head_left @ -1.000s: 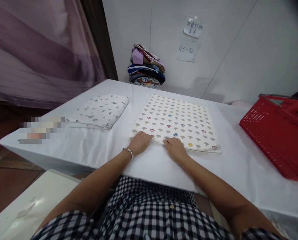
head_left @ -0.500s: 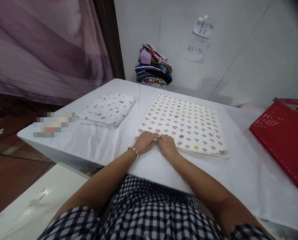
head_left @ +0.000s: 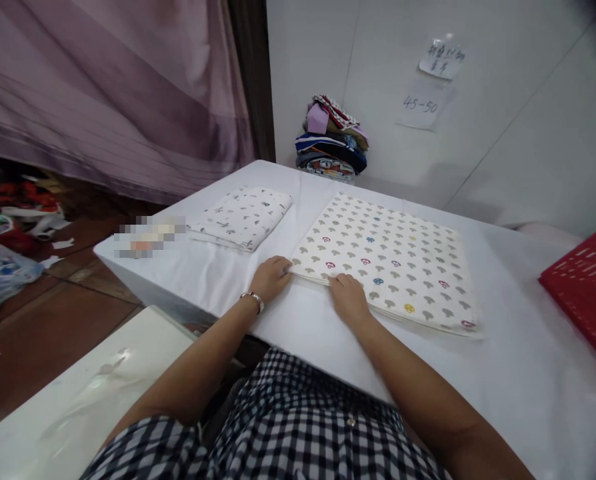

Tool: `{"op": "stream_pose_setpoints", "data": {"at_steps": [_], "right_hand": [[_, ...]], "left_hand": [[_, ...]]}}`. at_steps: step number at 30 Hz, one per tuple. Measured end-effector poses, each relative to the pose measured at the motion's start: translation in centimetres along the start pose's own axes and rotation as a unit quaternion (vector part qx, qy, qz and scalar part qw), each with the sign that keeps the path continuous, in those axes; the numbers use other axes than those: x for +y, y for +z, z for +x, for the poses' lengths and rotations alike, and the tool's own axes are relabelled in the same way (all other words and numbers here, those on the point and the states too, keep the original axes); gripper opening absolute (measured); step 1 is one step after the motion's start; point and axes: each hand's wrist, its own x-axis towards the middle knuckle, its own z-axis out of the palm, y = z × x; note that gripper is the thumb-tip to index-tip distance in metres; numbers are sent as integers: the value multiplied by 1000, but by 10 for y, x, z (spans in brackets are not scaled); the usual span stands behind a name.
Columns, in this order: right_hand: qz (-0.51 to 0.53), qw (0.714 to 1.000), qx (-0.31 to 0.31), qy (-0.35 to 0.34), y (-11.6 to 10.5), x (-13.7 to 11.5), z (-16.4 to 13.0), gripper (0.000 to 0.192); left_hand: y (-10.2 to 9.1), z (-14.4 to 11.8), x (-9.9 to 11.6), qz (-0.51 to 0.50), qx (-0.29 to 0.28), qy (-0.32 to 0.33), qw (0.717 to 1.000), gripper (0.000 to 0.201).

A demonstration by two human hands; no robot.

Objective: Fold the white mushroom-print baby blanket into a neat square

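At the far left, a plastic bag [head_left: 8, 277] is lying on the floor [head_left: 98, 293]. On the white table [head_left: 218, 280], a blurred object [head_left: 149, 237] is resting near the left end, and just beside it a small cloth [head_left: 243, 217] with grey print is lying folded. The left hand [head_left: 272, 279] is touching the near left corner of the mushroom cloth [head_left: 383, 267]; its fingers are bending together, but I cannot tell whether they are pinching it. This cloth is lying flat on the table, folded in layers, cream in colour, showing rows of grey mushrooms and a few red, blue and yellow ones. Behind the table, a pile of fabrics [head_left: 333, 140] is standing. The right hand [head_left: 351, 300] is keeping its fingers close together on the cloth's near edge; its grip I cannot tell. On the wall [head_left: 503, 167], the lower paper [head_left: 421, 108] is reading "45-50"; the upper paper [head_left: 442, 60] is carrying handwritten Chinese characters, too unclear to read. At the far right, a red basket [head_left: 588, 273] is showing partly.
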Motion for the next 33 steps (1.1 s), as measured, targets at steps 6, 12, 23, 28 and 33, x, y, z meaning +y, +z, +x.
{"op": "stream_pose_setpoints", "data": {"at_steps": [6, 12, 23, 28, 33], "right_hand": [[6, 1000, 5, -5, -1, 1, -1, 24], [16, 1000, 9, -9, -1, 2, -1, 23], [13, 1000, 12, -17, -2, 2, -2, 24], [12, 999, 21, -28, -1, 2, -3, 24], [14, 999, 27, -28, -1, 1, -4, 23]], "left_hand": [[5, 6, 9, -56, 29, -96, 993, 20], [5, 17, 20, -66, 23, -226, 972, 35], [5, 20, 30, 48, -54, -185, 980, 32], [-3, 14, 24, 151, -110, -95, 978, 37], [-13, 16, 15, -53, -177, -200, 962, 41]]}}
